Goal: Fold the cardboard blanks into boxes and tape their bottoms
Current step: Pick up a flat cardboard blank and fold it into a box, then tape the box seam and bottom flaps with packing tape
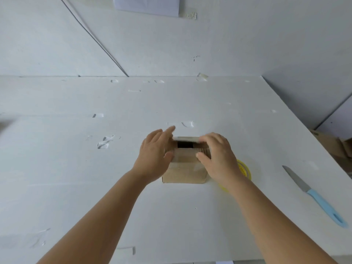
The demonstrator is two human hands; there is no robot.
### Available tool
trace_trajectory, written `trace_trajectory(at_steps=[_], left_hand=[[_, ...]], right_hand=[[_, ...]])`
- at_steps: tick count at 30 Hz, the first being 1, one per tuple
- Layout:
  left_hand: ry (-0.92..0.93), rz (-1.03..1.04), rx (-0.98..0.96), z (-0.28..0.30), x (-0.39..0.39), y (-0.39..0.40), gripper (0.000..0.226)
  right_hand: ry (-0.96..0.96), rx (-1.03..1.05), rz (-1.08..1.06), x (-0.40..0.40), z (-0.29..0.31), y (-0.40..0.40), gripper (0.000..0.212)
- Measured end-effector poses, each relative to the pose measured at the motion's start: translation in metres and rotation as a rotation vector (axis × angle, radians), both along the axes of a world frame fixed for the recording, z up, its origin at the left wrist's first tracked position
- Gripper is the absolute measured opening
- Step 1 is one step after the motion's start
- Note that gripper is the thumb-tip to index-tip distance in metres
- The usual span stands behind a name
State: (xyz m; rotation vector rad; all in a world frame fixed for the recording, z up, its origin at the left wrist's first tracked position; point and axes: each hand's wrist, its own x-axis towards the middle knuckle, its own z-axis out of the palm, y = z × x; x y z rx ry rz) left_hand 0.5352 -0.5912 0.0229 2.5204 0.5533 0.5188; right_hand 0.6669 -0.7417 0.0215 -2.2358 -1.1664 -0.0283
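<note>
Two bare forearms reach forward from the bottom of the view over a white table [76, 168]. Near its middle stands a small brown cardboard box [183, 173], and both hands meet on its top.

The left hand [155, 154] lies against the box's left side, its thumb pressed on the near top flap and its fingers stretched straight out toward the far edge, not curled around anything. The right hand [217, 155] covers the right side of the top, thumb on the near flap and fingers bent down over the far flap. Between the two hands a dark gap shows where the flaps have not closed. Clear tape glints on the box's front face (how far it runs is hard to tell).

Just right of the box, partly hidden under the right wrist, lies a yellow-cored tape roll [244, 170]. Well to the right on the table lies a knife with a light blue handle [314, 195], blade pointing away.

Scraps of clear tape [104, 141] are stuck here and there across the tabletop. Past the table's right edge, brown cardboard blanks [331, 143] sit in a pile. Beyond is a white wall with a sheet of paper [148, 4] fixed high up.
</note>
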Motion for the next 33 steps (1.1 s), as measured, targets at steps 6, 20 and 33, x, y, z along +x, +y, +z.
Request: trace_trajectory(at_steps=[6,20,33], left_hand=[[0.130,-0.133,0.302,-0.009,0.001,-0.011,0.068],[0.263,-0.156,0.383,-0.026,0.012,-0.027,0.050],[0.188,-0.151,0.301,-0.022,0.006,-0.033,0.050]], right_hand=[[-0.129,0.004,0.036,0.005,-0.016,-0.005,0.028],[0.357,-0.189,-0.187,0.009,-0.030,-0.041,0.063],[0.251,-0.195,-0.372,0.023,-0.035,-0.079,0.015]])
